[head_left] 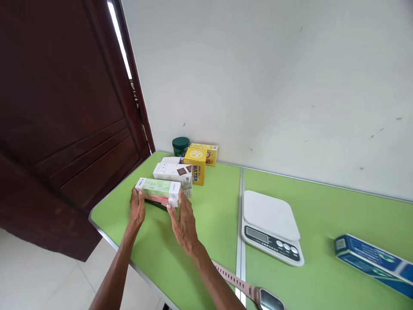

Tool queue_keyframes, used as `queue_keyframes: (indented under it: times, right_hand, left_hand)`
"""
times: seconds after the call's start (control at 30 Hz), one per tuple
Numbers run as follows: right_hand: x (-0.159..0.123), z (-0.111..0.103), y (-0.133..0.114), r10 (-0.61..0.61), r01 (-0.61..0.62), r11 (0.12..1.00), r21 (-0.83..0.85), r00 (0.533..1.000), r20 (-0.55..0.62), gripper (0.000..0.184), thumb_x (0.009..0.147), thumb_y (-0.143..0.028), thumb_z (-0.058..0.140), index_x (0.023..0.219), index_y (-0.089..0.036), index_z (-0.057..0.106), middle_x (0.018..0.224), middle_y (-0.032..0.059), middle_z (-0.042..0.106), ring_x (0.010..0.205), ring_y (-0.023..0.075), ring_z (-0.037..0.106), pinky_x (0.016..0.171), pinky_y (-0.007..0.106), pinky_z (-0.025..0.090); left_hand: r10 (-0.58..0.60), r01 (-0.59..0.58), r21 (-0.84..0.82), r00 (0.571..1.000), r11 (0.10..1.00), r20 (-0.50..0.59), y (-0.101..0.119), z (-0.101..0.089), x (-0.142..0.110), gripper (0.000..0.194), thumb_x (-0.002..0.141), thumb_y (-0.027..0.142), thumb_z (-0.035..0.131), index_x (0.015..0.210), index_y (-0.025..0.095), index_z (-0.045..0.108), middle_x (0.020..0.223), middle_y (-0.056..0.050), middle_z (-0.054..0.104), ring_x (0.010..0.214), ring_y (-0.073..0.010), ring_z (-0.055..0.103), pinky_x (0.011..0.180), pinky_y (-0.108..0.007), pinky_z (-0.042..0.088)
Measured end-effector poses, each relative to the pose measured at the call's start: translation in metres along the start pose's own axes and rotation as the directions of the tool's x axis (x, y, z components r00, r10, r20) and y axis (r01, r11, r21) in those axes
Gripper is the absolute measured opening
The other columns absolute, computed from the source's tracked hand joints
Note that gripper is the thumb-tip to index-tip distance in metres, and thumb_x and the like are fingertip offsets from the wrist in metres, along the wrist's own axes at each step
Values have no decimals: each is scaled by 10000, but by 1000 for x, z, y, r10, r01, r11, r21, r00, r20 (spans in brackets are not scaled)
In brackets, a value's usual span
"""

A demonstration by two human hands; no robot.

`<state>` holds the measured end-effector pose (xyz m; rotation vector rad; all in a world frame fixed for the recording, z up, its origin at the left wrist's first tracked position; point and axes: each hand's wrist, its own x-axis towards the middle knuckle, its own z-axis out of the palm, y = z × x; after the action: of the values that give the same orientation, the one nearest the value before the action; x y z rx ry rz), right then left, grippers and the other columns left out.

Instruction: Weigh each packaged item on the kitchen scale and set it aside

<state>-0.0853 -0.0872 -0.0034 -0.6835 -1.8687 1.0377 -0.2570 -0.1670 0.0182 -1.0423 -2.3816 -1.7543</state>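
My left hand [137, 208] presses against the left end of a long green-and-white carton [158, 186]. At its right end, my right hand [185, 224] rests with the thumb apart from the fingers, so the carton is held between both hands. Under it shows a pink box [157, 198], partly covered, and something dark and flat lies lower still. Just behind stands a white box with brown squares [173, 169]. A yellow box marked WATER [195, 163] is beyond that.
A dark green tub [180, 146] and a flatter yellow box [211, 155] stand by the wall. To the right lie a white kitchen scale [271, 224], a blue carton [374, 261] and a pink-strapped smartwatch [270, 299]. The green table [213, 224] has a metal seam.
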Motion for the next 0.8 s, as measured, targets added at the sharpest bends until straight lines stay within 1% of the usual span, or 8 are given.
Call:
queue_keyframes:
  times: [0.17, 0.27, 0.33, 0.4, 0.53, 0.6, 0.67, 0.8]
  right_hand:
    - [-6, -3, 3, -33, 33, 998, -61, 999, 4, 790, 1058, -623, 399, 1656, -113, 313, 1656, 220, 412, 1545, 358, 391, 1248, 603, 367]
    - [-19, -27, 2, -117, 115, 985, -130, 993, -9, 769, 1066, -554, 450, 1685, -151, 237, 1656, 211, 416, 1541, 351, 402, 1232, 594, 405]
    - [-33, -58, 4, -191, 181, 963, -199, 981, -31, 745, 1070, -479, 489, 1701, -223, 186, 1661, 168, 423, 1541, 325, 408, 1227, 571, 426]
    - [-51, -100, 7, -216, 180, 941, -286, 971, -99, 735, 1068, -415, 518, 1702, -285, 170, 1659, 130, 435, 1530, 303, 427, 1216, 553, 450]
    - [-91, -214, 15, -229, 24, 876, -482, 900, -372, 661, 1057, -370, 539, 1667, -296, 296, 1604, 128, 502, 1482, 324, 479, 1194, 595, 448]
    - [-110, -277, 21, -240, -162, 805, -571, 791, -563, 618, 1047, -423, 548, 1623, -260, 393, 1555, 151, 546, 1457, 352, 493, 1190, 635, 414]
    - [-127, -336, 30, -242, -369, 736, -568, 640, -729, 661, 1045, -533, 495, 1587, -158, 440, 1551, 217, 533, 1454, 402, 476, 1203, 676, 347]
    - [-152, -423, 55, -88, -615, 699, -365, 432, -897, 939, 994, -733, 338, 1548, 21, 419, 1577, 356, 427, 1500, 490, 370, 1239, 648, 253]
  left_hand:
    - [23, -21, 36, 999, 999, -40, 2, 1, -5, 888, 991, 785, 238, 1592, 145, 367, 1636, -219, 428, 1557, -351, 366, 1297, -537, 265]
    - [55, -36, 126, 987, 991, -150, 22, 0, -18, 958, 986, 792, 258, 1662, 114, 215, 1736, -219, 231, 1618, -373, 220, 1324, -550, 173]
    - [175, -140, 180, 964, 974, -200, 40, 6, -35, 963, 993, 778, 274, 1678, 111, 161, 1743, -218, 200, 1619, -373, 211, 1325, -553, 170]
    - [304, -277, 168, 938, 946, -167, 61, 20, -61, 950, 1000, 760, 290, 1677, 103, 179, 1724, -227, 241, 1606, -371, 244, 1320, -552, 191]
    - [365, -347, -122, 913, 930, 185, 107, 66, -132, 890, 1011, 731, 290, 1675, 142, 225, 1732, -190, 264, 1616, -347, 236, 1331, -532, 171]
    - [389, -285, -292, 826, 913, 408, 131, 93, -169, 822, 1032, 682, 298, 1685, 193, 198, 1757, -138, 235, 1637, -309, 192, 1344, -494, 153]
    - [396, -177, -392, 695, 903, 599, 156, 122, -199, 778, 1051, 631, 312, 1695, 223, 160, 1776, -104, 192, 1649, -279, 155, 1348, -466, 141]
    - [238, 54, -287, 428, 956, 872, 210, 188, -232, 852, 1031, 689, 309, 1707, 225, 82, 1796, -63, 64, 1661, -248, 50, 1349, -416, 89]
